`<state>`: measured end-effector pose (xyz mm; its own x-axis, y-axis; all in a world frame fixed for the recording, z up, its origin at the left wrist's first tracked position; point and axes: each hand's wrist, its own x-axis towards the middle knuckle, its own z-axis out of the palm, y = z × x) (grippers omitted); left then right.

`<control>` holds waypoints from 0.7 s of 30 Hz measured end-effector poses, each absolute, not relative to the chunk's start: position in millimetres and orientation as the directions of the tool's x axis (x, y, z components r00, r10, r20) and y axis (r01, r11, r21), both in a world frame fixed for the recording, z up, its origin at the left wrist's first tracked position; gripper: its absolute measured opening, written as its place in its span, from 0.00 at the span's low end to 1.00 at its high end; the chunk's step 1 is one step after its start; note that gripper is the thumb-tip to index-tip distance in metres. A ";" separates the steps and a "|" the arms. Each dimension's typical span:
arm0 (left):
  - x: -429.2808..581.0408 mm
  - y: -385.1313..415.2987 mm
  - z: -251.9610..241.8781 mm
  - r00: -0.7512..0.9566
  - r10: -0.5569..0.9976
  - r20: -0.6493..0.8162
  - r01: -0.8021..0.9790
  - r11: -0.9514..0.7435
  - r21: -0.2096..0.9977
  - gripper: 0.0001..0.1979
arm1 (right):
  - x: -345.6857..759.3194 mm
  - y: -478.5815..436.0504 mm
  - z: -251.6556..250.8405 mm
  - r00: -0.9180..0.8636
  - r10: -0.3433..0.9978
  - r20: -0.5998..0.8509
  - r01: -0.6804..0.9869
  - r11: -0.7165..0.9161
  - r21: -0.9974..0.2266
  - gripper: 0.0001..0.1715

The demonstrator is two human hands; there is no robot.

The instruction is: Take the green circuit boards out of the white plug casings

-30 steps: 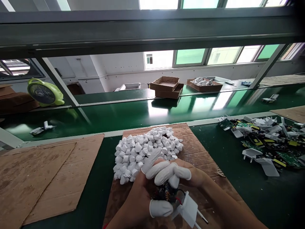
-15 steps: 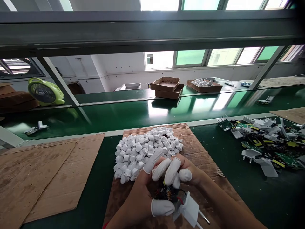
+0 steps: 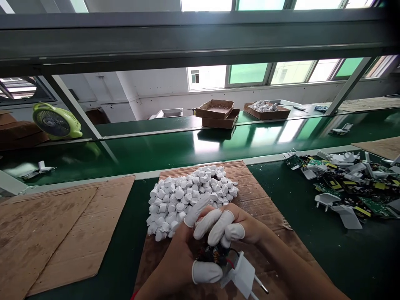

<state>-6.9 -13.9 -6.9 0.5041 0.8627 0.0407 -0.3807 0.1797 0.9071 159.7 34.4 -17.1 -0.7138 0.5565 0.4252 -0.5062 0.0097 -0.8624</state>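
Observation:
Low in the middle of the head view, my left hand [image 3: 187, 250] is closed around a small circuit board [image 3: 212, 253] with dark parts. Red and black wires run from the board to a white plug housing [image 3: 243, 273] with metal pins, which hangs at the lower right of my grip. My right hand [image 3: 231, 227] has its fingers curled over the board's upper side, against the left fingers; its fingertips are partly hidden. White finger cots cover several fingers of both hands. Just beyond them a heap of small white caps [image 3: 175, 204] lies on a cardboard sheet [image 3: 256, 200].
Circuit boards with white housings [image 3: 346, 179] are piled at the right. Another cardboard sheet [image 3: 68, 233] lies at the left. Behind is a green conveyor belt [image 3: 150, 152] carrying a few plug pieces. Cardboard trays [image 3: 218, 110] and a green fan [image 3: 56, 121] stand beyond it.
The view has shifted slightly, so the hands and plug housing appear a little further left. Both hands keep their grip on the board.

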 end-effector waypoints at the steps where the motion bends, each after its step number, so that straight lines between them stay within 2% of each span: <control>1: -7.1 -13.9 -6.8 0.511 0.858 0.044 -0.383 0.182 0.906 0.40 | 159.3 34.2 -18.2 -0.705 0.566 0.427 -0.507 0.019 -0.862 0.17; 6: -6.4 -11.0 -3.2 0.514 0.855 0.070 -0.394 0.162 0.905 0.43 | 159.9 33.6 -22.5 -0.702 0.582 0.410 -0.510 -0.009 -0.860 0.24; 11: -7.4 -10.6 -2.8 0.486 0.874 0.026 -0.364 0.174 0.915 0.44 | 162.8 34.2 -20.1 -0.733 0.561 0.386 -0.448 0.029 -0.894 0.19; 16: -8.2 -10.5 -2.5 0.494 0.868 0.042 -0.372 0.168 0.913 0.40 | 159.5 33.5 -20.4 -0.731 0.574 0.368 -0.476 -0.043 -0.878 0.22; 21: -7.0 -11.8 -1.2 0.493 0.870 0.027 -0.374 0.183 0.909 0.46 | 158.7 34.3 -26.6 -0.725 0.568 0.389 -0.501 -0.048 -0.864 0.28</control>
